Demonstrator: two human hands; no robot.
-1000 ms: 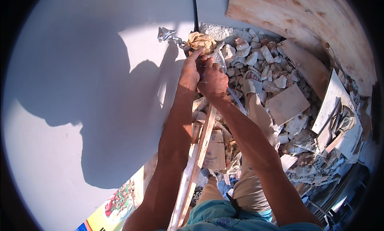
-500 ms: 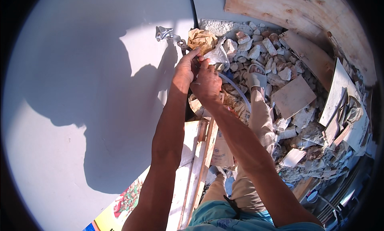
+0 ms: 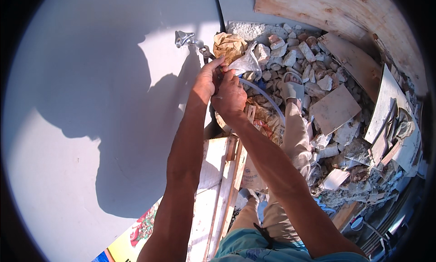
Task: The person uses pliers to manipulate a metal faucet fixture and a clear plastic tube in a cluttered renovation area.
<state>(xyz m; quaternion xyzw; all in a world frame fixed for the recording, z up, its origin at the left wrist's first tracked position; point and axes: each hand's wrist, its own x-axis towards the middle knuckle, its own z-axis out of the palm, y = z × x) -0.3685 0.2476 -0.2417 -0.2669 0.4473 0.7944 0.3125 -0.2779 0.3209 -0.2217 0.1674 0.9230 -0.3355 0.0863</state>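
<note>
My left hand (image 3: 206, 80) and my right hand (image 3: 230, 98) are pressed together beside the pale wall, fingers closed. Past the left fingers sticks a dark metal tool with a wrench-like head (image 3: 205, 51); its other end is hidden by the hands. That head sits just below and right of a chrome tap (image 3: 184, 38) on the wall. My right fingers are curled against the left ones, and what they grip is hidden. A clear hose (image 3: 269, 97) arcs away from beside the right hand. Crumpled brown paper (image 3: 229, 46) and a whitish plastic bag (image 3: 246, 62) lie just beyond.
Broken rubble (image 3: 313, 82) covers the ground at right, with my sandalled foot (image 3: 293, 82) on it. Plywood sheets (image 3: 327, 10) lean at the far right. A wooden board frame (image 3: 227, 180) stands below my hands. A black cable (image 3: 220, 10) runs down the wall.
Both hands have shifted slightly left and downward, the right one turning a little. More of the clear hose shows near the right hand. The tool's head stays close to the tap.
</note>
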